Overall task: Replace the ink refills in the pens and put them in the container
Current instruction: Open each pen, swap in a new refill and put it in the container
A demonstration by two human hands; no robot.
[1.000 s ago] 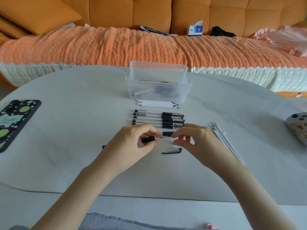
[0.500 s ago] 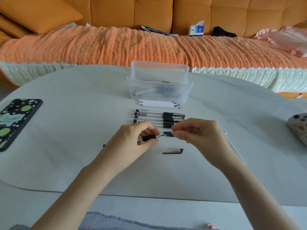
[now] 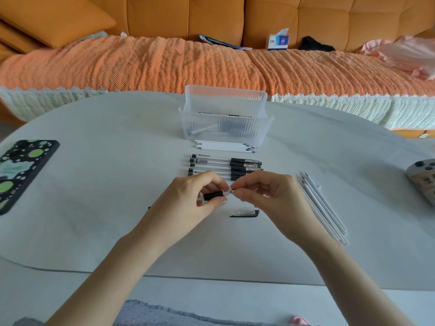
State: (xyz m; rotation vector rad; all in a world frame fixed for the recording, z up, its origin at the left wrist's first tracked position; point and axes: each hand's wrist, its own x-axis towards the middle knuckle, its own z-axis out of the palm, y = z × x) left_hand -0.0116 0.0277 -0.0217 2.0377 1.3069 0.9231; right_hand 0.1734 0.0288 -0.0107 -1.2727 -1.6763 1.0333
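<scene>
Now at frame centre the right hand (image 3: 266,194) has closed in to pinch the tip of the pen (image 3: 213,196) gripped by the left hand (image 3: 188,198), probably screwing it shut before it joins the container (image 3: 226,135) above.

A clear, black-sleeved pen (image 3: 213,196) sits level between left grip (image 3: 186,205) and right grip (image 3: 268,196). A loose cap (image 3: 244,212) lies just nearer; more pens (image 3: 226,167), refills (image 3: 223,147) and the container (image 3: 226,130) lie beyond.

Ribbed clear-plastic container (image 3: 226,128), matt white table (image 3: 106,184) — coarse woven orange sofa cover (image 3: 141,64)
</scene>
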